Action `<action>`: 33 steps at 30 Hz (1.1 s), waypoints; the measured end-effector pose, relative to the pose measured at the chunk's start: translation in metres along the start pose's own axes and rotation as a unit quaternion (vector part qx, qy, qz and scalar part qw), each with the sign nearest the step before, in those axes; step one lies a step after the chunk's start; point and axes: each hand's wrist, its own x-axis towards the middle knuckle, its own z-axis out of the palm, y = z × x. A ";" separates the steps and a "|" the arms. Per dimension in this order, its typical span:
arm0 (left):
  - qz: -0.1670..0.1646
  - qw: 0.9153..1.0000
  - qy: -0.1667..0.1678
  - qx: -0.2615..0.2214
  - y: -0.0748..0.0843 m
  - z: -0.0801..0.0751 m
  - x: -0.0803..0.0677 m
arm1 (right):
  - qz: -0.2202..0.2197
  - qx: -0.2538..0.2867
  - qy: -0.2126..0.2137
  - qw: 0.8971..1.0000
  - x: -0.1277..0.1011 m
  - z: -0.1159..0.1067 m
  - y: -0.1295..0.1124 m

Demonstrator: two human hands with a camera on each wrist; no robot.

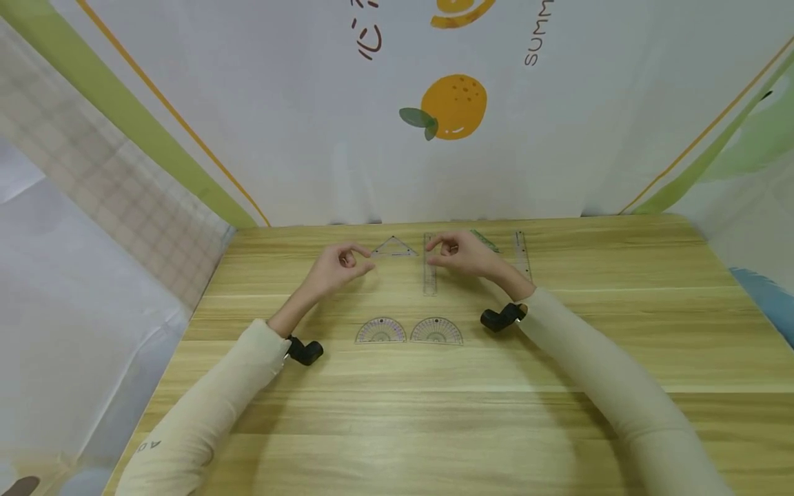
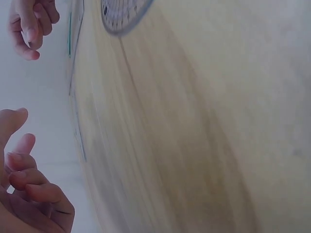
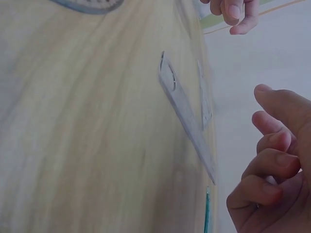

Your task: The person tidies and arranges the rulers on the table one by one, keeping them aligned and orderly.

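Observation:
Both hands hover over a wooden table [image 1: 558,358] with fingers loosely curled, and neither holds anything. My left hand [image 1: 349,260] is just left of a clear triangular set square [image 1: 394,247]. My right hand [image 1: 443,249] hangs above the far end of a clear straight ruler [image 1: 429,272], which also shows in the right wrist view as the ruler [image 3: 187,114]. Two clear half-round protractors [image 1: 380,331] [image 1: 436,331] lie side by side nearer to me. The left wrist view shows my left hand [image 2: 22,184] and, farther off, the right hand [image 2: 30,26].
A second clear ruler [image 1: 521,252] and a green-edged piece [image 1: 484,240] lie behind my right hand. A printed cloth backdrop [image 1: 455,107] closes off the table's far edge and both sides. Black wrist cameras [image 1: 305,351] [image 1: 500,317] sit under both sleeves.

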 end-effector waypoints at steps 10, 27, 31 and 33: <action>-0.024 0.999 0.015 0.016 -0.007 -0.008 0.008 | 0.000 -0.007 0.005 1.000 0.011 0.000 0.002; -0.030 0.999 0.005 0.029 -0.021 -0.014 0.014 | -0.022 -0.026 -0.010 0.999 0.026 0.002 -0.002; -0.029 0.999 0.002 0.036 -0.019 -0.015 0.016 | -0.008 -0.025 -0.016 1.000 0.030 0.002 -0.003; -0.029 0.999 0.000 0.042 -0.019 -0.015 0.017 | 0.001 -0.026 -0.017 1.000 0.032 0.001 -0.002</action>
